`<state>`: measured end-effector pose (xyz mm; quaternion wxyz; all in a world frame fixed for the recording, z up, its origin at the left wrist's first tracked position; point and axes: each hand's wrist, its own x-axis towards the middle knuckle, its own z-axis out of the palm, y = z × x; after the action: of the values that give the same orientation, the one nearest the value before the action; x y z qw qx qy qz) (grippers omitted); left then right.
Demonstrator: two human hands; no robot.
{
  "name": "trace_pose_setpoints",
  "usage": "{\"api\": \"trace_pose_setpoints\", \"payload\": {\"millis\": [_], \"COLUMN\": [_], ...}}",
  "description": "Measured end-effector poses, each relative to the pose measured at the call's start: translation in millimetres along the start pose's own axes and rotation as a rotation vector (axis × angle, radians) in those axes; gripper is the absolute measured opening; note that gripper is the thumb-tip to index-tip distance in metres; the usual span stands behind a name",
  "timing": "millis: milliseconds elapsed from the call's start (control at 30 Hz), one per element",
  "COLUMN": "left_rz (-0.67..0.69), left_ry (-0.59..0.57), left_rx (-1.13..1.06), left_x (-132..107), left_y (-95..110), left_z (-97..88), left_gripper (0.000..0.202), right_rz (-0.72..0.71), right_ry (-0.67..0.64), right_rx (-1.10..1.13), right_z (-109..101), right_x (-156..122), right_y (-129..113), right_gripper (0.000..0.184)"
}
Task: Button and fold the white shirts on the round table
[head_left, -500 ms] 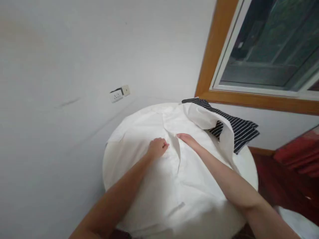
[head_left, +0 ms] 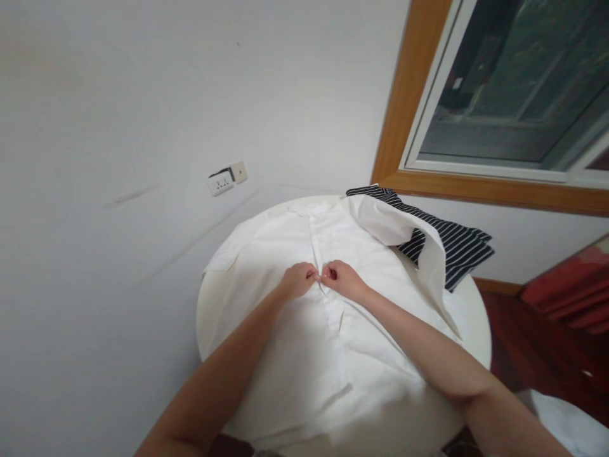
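Observation:
A white shirt lies spread over a round white table, its front placket running down the middle. At that placket my left hand pinches the fabric edge. My right hand meets it there, thumb and finger pinching the opposite edge, the fingertips of both hands almost touching. Whether a button sits between them is too small to tell. Below the hands the placket gapes a little. One sleeve of the shirt curves out to the right, over a folded black-and-white striped cloth.
A white wall with a socket stands behind and left of the table. The wooden window frame rises at the back right. Red fabric hangs over the dark red floor, and something white shows at the lower right.
My right hand has moved left and a little down from the shirt's right front, bringing its edge to the left hand. Its fingers have closed into a pinch. The left hand stays nearly in place.

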<state>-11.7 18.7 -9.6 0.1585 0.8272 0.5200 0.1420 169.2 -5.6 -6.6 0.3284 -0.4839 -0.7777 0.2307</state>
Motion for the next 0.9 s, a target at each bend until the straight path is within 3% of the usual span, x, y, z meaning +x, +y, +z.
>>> {"api": "trace_pose_setpoints", "payload": {"millis": [167, 333, 567, 700, 900], "left_rz": [0.021, 0.022, 0.034, 0.041, 0.025], "left_ry": [-0.009, -0.02, -0.038, -0.05, -0.076], "left_rx": [-0.11, -0.154, -0.239, -0.335, -0.442], "left_x": [2.9, 3.5, 2.7, 3.1, 2.7], "left_y": [-5.1, -6.7, -8.3, -9.0, -9.2], "left_z": [-0.3, -0.4, -0.1, -2.9, -5.7], "left_gripper": [0.015, 0.017, 0.022, 0.024, 0.028], "right_rz": [0.046, 0.039, 0.2, 0.21, 0.184], "right_ry": [-0.02, 0.04, 0.011, 0.089, 0.065], "right_rx": [-0.016, -0.066, 0.245, 0.248, 0.239], "right_z": [4.8, 8.8, 2.7, 6.3, 13.9], "right_x": [0.9, 0.1, 6.2, 5.2, 0.6], "right_y": [-1.1, 0.5, 10.4, 10.3, 13.9], "right_gripper": [0.012, 0.007, 0.011, 0.018, 0.021]}}
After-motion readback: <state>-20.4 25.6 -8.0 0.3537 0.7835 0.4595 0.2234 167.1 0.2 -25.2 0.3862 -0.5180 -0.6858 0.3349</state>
